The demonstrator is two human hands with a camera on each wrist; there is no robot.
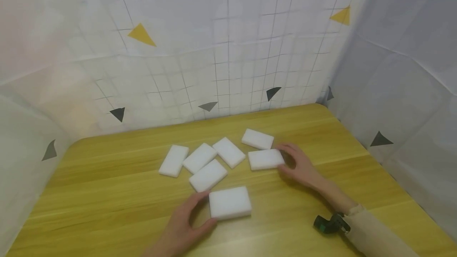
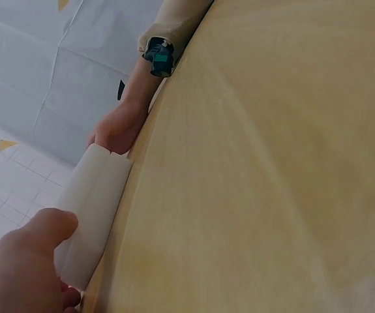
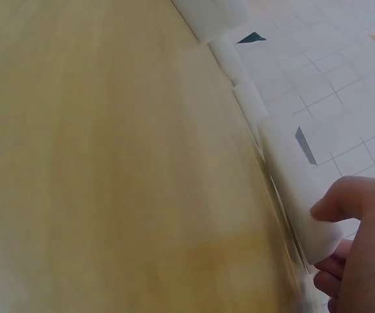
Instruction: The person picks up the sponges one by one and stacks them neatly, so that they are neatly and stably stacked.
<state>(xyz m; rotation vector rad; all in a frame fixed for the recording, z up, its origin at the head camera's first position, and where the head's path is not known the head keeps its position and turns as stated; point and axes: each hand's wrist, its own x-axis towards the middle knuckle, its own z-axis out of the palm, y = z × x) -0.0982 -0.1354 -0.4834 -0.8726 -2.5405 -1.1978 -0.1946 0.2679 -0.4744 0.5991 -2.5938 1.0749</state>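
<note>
Several white foam blocks lie on a yellow wooden table [image 1: 321, 130]. My left hand [image 1: 205, 208] grips the left end of the nearest block [image 1: 230, 202], thumb at its front edge and fingers at its back edge. In the left wrist view my left hand [image 2: 30, 261] sits on that block [image 2: 92, 208]. My right hand [image 1: 285, 158] holds the right end of another block [image 1: 265, 159] between thumb and fingers. The right wrist view shows my right hand [image 3: 357, 248] with its thumb pressed on that block [image 3: 298, 189]. Both blocks rest flat on the table.
More white blocks lie behind in a loose row: one far right [image 1: 257, 139], one in the middle [image 1: 229, 152], two overlapping [image 1: 200, 158] [image 1: 208, 175], one at the left [image 1: 173, 160]. White patterned sheets wall the table on three sides. A dark wrist camera [image 1: 326, 224] sits on my right forearm.
</note>
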